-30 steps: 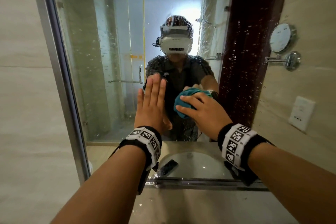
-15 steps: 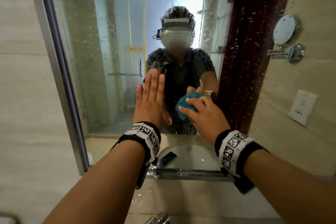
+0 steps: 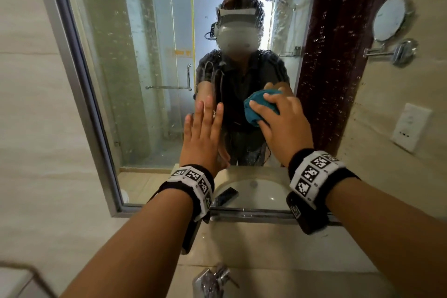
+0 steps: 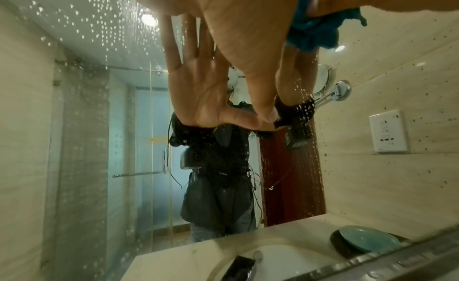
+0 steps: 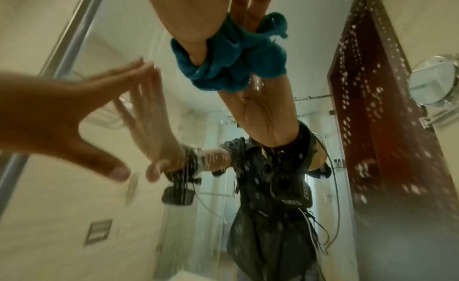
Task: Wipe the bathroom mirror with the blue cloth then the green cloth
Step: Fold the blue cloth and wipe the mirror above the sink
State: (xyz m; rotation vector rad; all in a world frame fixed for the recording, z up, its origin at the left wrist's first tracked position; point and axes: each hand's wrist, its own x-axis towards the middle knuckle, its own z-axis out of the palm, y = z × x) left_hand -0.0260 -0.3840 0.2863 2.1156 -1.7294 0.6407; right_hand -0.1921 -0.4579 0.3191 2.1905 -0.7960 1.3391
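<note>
Our right hand (image 3: 284, 123) has slid the bunched blue cloth (image 3: 260, 110) rightward across the mirror (image 3: 145, 55), grip clamped; unwiped droplets lie further right; our left hand (image 3: 202, 135) rests flat, fingers apart

Left of your blue cloth (image 3: 260, 110): your flat left hand (image 3: 203, 136) blocks the mirror (image 3: 150, 60) | Right: magnifying mirror (image 3: 389, 19) juts from the wall beyond the glass edge | Above: open wet glass | Below: faucet (image 3: 212, 280) under your forearms
</note>
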